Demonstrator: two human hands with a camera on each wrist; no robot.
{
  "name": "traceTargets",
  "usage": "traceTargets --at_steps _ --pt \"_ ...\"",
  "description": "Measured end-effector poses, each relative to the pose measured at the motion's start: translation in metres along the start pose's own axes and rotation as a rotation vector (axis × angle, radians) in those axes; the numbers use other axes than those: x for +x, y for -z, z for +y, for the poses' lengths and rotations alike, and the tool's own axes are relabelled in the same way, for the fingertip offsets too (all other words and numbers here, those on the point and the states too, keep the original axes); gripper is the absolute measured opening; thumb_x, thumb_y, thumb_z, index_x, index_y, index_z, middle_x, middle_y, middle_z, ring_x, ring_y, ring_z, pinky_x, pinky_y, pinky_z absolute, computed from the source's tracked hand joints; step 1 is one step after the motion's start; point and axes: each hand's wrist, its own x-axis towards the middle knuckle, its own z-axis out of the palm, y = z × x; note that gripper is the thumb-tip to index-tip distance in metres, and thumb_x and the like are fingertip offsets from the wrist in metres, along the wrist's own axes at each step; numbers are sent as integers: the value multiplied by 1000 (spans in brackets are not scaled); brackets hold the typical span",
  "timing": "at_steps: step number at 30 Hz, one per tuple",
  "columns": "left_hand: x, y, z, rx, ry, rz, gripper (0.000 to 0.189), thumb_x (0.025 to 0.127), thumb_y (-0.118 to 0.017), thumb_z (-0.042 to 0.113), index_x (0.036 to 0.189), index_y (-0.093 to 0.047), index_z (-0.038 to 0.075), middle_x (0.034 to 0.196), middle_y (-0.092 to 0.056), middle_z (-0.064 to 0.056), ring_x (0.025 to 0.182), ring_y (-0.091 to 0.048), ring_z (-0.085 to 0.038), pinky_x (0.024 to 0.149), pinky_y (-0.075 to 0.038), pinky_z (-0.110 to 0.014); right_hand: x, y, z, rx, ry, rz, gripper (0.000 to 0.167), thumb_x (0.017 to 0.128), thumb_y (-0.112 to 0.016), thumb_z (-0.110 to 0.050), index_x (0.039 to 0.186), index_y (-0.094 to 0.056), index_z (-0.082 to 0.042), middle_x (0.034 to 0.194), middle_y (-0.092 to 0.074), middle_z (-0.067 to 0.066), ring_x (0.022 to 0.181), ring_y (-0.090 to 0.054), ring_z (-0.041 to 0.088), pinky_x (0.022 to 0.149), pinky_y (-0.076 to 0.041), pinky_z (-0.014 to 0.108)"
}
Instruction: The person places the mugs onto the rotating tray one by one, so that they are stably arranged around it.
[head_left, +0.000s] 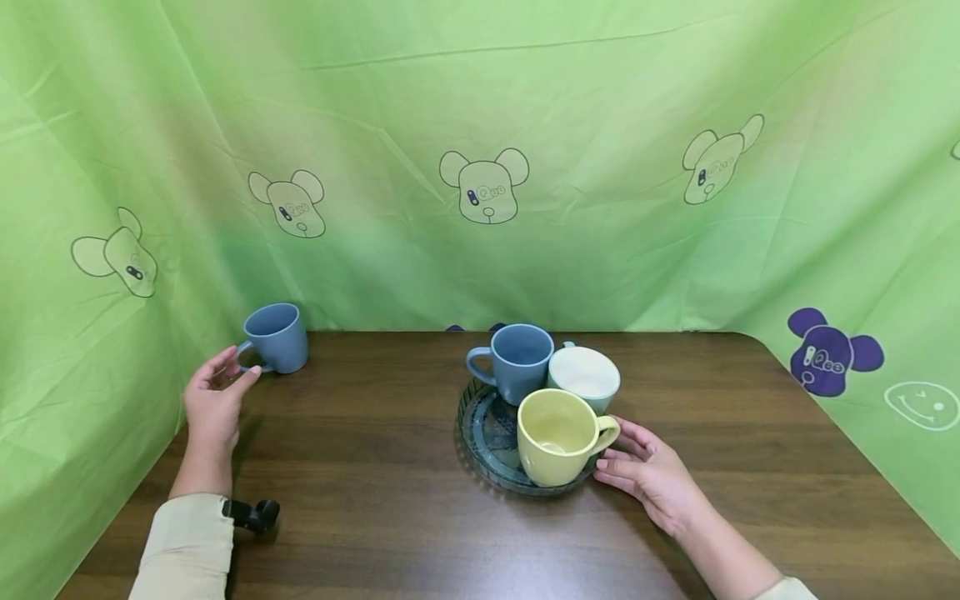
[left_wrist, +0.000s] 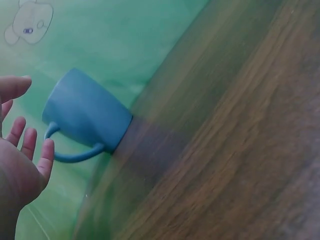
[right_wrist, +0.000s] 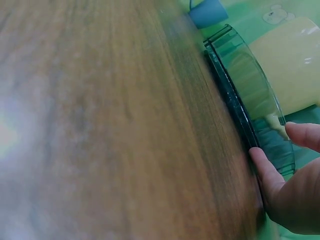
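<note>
At the table's far left a blue mug (head_left: 276,340) stands upright, its handle turned toward my left hand (head_left: 213,400). The fingers of that hand are spread at the handle, with the thumb apart from them; the left wrist view shows the fingertips beside the handle (left_wrist: 75,157). My right hand (head_left: 652,479) touches the right edge of a round, dark glass tray (head_left: 480,450), its fingers loosely extended. Right above those fingers is the handle of a yellow mug (head_left: 551,450). The yellow mug stands on the tray with a second blue mug (head_left: 517,367) and a white mug (head_left: 585,377).
The brown wooden table (head_left: 360,500) ends at a green curtain (head_left: 390,100) printed with bear heads, which hangs along the back and both sides. A black strap with a small device (head_left: 258,516) sits at my left wrist.
</note>
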Motion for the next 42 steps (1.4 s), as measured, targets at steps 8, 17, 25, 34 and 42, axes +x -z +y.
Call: traceTargets --at_steps 8,17,25,34,42 --pt "12 6 -6 49 74 37 50 79 -74 -10 124 -64 8 104 -60 6 97 -49 -9 72 -47 -5 1 -1 0 0 -4 -5 77 82 -62 18 147 -23 7 117 -54 5 95 -65 18 88 -57 42" --pt "25 9 -11 113 179 50 58 82 -73 -5 135 -57 9 108 -56 12 108 -50 -10 89 -46 -8 0 -2 0 -1 -3 2 74 82 -62 18 145 -26 5 118 -53 6 95 -65 18 89 -57 42" --pt "33 8 -21 251 200 26 64 85 -71 -3 143 -47 7 113 -50 5 115 -52 -14 83 -48 -7 0 -1 0 4 -3 -1 73 82 -62 18 145 -27 4 117 -53 5 96 -65 18 88 -57 42" --pt "40 0 -23 229 199 12 65 87 -65 -8 146 -43 6 142 -45 -20 90 -55 -3 84 -55 -19 0 0 0 -1 -3 8 69 82 -62 18 142 -32 1 116 -55 4 96 -65 18 88 -57 41" --pt "41 -2 -27 185 166 67 61 84 -64 -14 141 -50 2 119 -56 -12 83 -54 -1 72 -54 -11 0 1 1 4 -1 0 68 83 -61 18 142 -32 0 116 -55 5 96 -65 18 88 -57 41"
